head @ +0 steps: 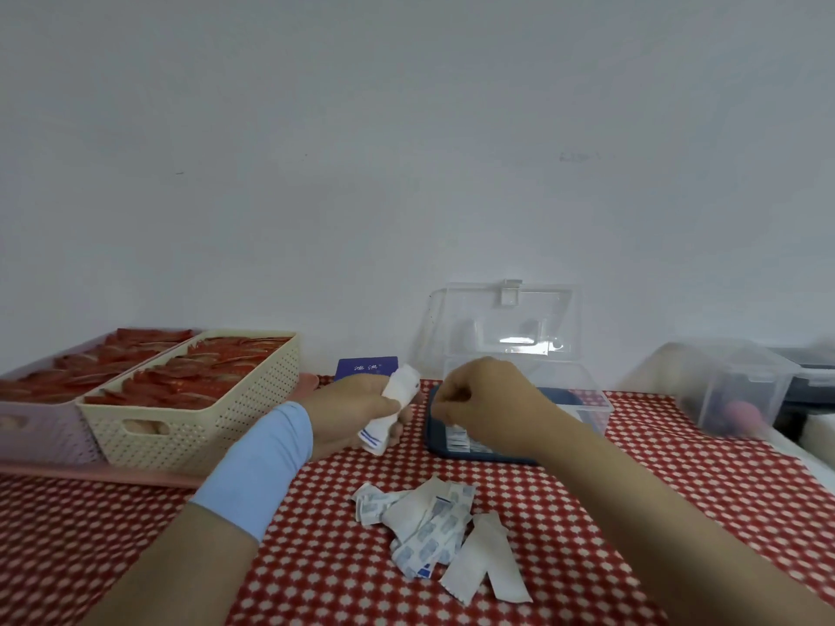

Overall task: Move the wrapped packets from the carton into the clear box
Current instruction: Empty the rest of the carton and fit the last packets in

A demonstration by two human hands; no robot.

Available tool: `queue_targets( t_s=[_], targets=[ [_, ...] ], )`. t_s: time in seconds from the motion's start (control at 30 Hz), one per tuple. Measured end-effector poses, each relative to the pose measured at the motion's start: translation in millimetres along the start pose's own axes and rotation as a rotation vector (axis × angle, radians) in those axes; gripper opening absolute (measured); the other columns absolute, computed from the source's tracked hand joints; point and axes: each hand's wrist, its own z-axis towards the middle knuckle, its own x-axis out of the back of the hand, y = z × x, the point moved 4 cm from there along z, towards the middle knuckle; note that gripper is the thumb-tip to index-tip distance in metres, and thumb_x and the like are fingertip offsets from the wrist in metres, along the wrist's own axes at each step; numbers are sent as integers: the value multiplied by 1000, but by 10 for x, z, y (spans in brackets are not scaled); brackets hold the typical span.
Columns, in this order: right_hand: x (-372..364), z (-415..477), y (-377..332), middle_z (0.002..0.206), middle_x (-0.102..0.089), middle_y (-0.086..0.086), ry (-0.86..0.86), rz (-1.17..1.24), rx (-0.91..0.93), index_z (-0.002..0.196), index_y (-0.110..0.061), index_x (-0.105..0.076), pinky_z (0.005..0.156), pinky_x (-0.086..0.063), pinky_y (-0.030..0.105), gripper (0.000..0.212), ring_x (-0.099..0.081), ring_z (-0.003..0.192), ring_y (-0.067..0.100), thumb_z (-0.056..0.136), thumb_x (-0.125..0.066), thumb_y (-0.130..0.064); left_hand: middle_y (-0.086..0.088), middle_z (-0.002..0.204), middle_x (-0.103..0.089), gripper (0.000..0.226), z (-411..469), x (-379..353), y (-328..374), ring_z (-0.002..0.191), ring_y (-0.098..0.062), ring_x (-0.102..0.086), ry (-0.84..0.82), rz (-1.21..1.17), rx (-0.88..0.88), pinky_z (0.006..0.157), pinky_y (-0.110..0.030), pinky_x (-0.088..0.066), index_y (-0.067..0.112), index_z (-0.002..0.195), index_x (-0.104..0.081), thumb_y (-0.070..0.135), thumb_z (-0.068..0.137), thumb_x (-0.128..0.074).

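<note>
The table (pixel 677 490) carries the clear box (pixel 506 318), lid up, just behind the blue carton (pixel 436 440). The left hand (pixel 348 408) grips a bundle of wrapped packets (pixel 393 408). The right hand (pixel 483 399) curls over the carton, grip hidden. Loose packets (pixel 443 530) lie nearer.

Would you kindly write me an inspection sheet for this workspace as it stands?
Surface: red-and-white patterned tablecloth.
Job's things: clear box, lid open; dark blue carton holding packets; loose packets on cloth.
Clutter: cream basket, lilac basket, second clear container.
Hands: left hand grips a packet bundle; right hand curled over carton, grasp unclear.
Cables: nothing seen.
Surroundings: plain white wall.
</note>
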Motion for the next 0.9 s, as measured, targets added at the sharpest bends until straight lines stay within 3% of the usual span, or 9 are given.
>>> queue_targets(
  t_s=[0.13, 0.27, 0.4, 0.57, 0.8, 0.9],
  targets=[
    [-389, -103, -26, 115, -71, -10, -340, -337, 191, 116, -29, -73, 94, -53, 27, 25, -64, 101, 9, 91, -69, -24, -10, 102, -72, 23, -35, 89, -2, 85, -20, -70, 78, 198, 25, 81, -33, -57, 9, 113, -63, 6, 102, -43],
    [-581, -143, 7, 121, -66, -11, -491, -397, 239, 129, -35, -62, 92, -51, 27, 42, -60, 103, 10, 89, -71, -25, -2, 98, -74, 25, -48, 33, 51, 87, -14, -72, 100, 378, 10, 77, -26, -58, 16, 114, -62, 9, 101, -43],
    [-574, -158, 29, 118, -63, -9, -537, -393, 201, 123, -32, -66, 89, -50, 24, 36, -54, 97, 9, 89, -71, -22, -5, 101, -75, 24, -42, 32, 56, 96, -21, -73, 108, 394, 18, 94, -45, -55, 18, 110, -64, 11, 100, -44],
    [-536, -146, 34, 115, -65, -8, -474, -379, 138, 120, -28, -66, 85, -51, 22, 38, -55, 92, 8, 83, -77, -30, -7, 104, -75, 25, -21, 55, 46, 96, -23, -73, 119, 364, 1, 95, -49, -54, 21, 107, -64, 9, 98, -44],
    [-426, -91, 47, 106, -71, -6, -369, -422, 139, 109, -25, -73, 89, -56, 33, 31, -64, 94, 14, 81, -79, -37, -5, 101, -73, 27, 27, 109, 38, 83, -16, -69, 165, 227, -18, 81, -34, -56, 16, 116, -65, 17, 103, -42],
    [-372, -53, 73, 97, -73, -9, -291, -277, 117, 101, -25, -77, 83, -57, 25, 21, -66, 85, 9, 82, -79, -32, -4, 98, -72, 29, 26, 119, 37, 80, -15, -68, 179, 162, -23, 77, -33, -55, 16, 115, -68, 20, 103, -42]
  ],
)
